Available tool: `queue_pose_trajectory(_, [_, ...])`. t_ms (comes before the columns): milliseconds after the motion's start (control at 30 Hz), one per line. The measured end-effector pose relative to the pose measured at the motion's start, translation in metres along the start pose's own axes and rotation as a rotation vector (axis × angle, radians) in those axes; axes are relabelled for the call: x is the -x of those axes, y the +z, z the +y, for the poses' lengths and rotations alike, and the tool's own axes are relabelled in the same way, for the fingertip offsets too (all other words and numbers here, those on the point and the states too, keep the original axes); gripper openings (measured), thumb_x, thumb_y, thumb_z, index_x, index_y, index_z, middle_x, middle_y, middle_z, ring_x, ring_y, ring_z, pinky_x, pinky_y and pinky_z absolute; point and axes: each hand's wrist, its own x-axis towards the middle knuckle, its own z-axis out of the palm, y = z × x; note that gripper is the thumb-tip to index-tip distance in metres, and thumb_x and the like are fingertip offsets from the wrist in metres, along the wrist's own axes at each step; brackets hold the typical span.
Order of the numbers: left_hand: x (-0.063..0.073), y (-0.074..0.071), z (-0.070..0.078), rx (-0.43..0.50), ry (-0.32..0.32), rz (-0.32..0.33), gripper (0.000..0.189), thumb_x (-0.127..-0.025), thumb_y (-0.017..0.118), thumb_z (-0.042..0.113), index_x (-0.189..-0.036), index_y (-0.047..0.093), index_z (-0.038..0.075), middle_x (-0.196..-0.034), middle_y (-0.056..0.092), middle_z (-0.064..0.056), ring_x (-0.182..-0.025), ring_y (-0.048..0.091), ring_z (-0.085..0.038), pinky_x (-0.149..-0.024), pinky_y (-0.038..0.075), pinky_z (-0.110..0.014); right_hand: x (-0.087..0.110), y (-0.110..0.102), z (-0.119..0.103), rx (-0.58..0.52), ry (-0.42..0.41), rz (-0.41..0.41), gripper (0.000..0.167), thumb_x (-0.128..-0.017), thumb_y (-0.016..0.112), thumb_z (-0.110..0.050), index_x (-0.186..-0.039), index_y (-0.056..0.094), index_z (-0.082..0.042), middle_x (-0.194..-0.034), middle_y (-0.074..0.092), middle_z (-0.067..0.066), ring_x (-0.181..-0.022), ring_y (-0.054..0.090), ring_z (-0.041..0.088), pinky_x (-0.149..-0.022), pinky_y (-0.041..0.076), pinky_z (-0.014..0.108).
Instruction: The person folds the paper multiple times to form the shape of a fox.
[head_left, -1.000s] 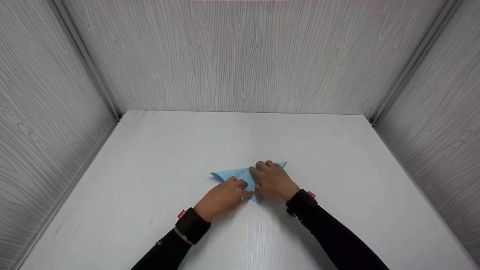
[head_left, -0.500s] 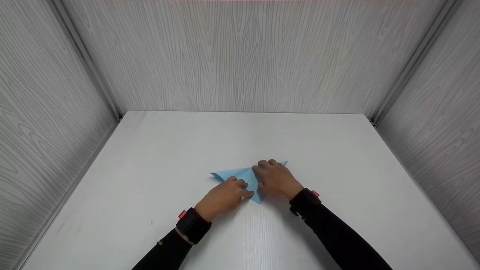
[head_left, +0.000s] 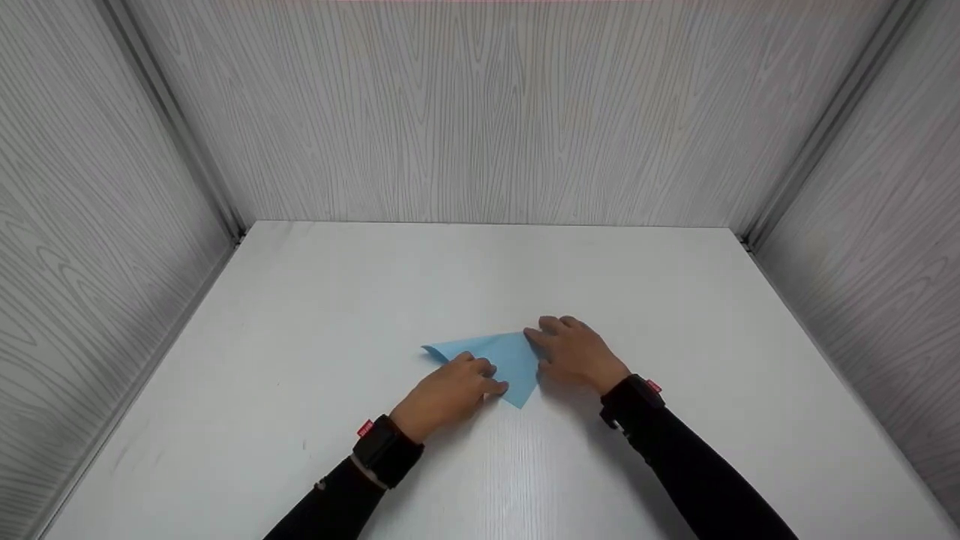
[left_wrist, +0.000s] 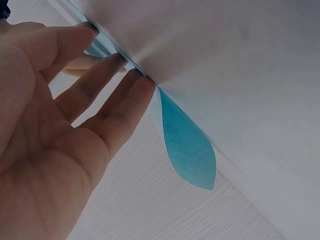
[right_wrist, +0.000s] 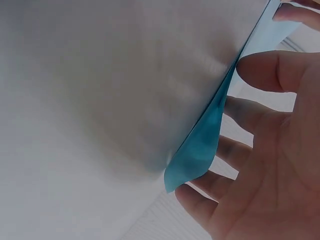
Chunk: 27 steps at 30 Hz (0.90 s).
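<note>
A light-blue sheet of paper (head_left: pixel 517 361), folded to a triangle with its point toward the person, lies mid-table. The left hand (head_left: pixel 446 394) rests on its left part, fingertips pressing it down. In the left wrist view the paper (left_wrist: pixel 190 145) curls up loosely beyond the fingertips of the left hand (left_wrist: pixel 60 110). On the right part lies the right hand (head_left: pixel 576 352), fingers spread and slightly bent, covering that corner in the head view. From the right wrist view, the thumb and fingertips of the right hand (right_wrist: pixel 280 150) touch the paper (right_wrist: pixel 195 150), whose end lifts in a curl.
The white tabletop (head_left: pixel 360 285) surrounds the paper. Pale wood-grain panels enclose it: a back wall (head_left: pixel 480 112), a left wall (head_left: pixel 75 225) and a right wall (head_left: pixel 885 225). Black bands (head_left: pixel 388 451) wrap both wrists over dark sleeves.
The right hand has slid to the right along the paper, uncovering more of its middle. The left hand has stayed in place, and the paper has barely shifted.
</note>
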Motion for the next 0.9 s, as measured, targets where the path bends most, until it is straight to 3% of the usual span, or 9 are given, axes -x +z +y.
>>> queue_pose_trajectory(500, [0.001,-0.001,0.0,0.024,-0.018,-0.013,0.039,-0.099,0.068,0.006,-0.132,0.073,0.025,-0.126,0.069,-0.007,-0.113,0.062,-0.026,-0.098,0.052,-0.03,0.015,-0.003,0.029,0.059,0.033,-0.019,0.048,-0.101,0.061,-0.02,-0.148,0.058,-0.012,-0.147,0.055,0.021,-0.132,0.053,0.04,-0.112,0.044,0.052])
queue_pose_trajectory(733, [0.002,0.002,0.0,0.0,0.041,0.077,0.037,-0.096,0.07,0.002,-0.125,0.076,0.024,-0.12,0.072,-0.006,-0.106,0.064,-0.026,-0.094,0.052,-0.029,0.018,-0.007,0.032,0.015,0.068,-0.057,0.047,-0.102,0.055,-0.018,-0.149,0.057,-0.015,-0.148,0.053,0.02,-0.135,0.051,0.041,-0.112,0.043,0.053])
queue_pose_trajectory(900, [0.002,0.002,-0.001,0.035,0.038,0.066,0.036,-0.098,0.067,0.002,-0.126,0.076,0.022,-0.122,0.072,-0.008,-0.108,0.065,-0.027,-0.096,0.051,-0.031,0.017,-0.006,0.034,-0.009,0.08,-0.075,0.048,-0.103,0.053,-0.019,-0.151,0.055,-0.017,-0.151,0.051,0.02,-0.136,0.049,0.042,-0.112,0.042,0.054])
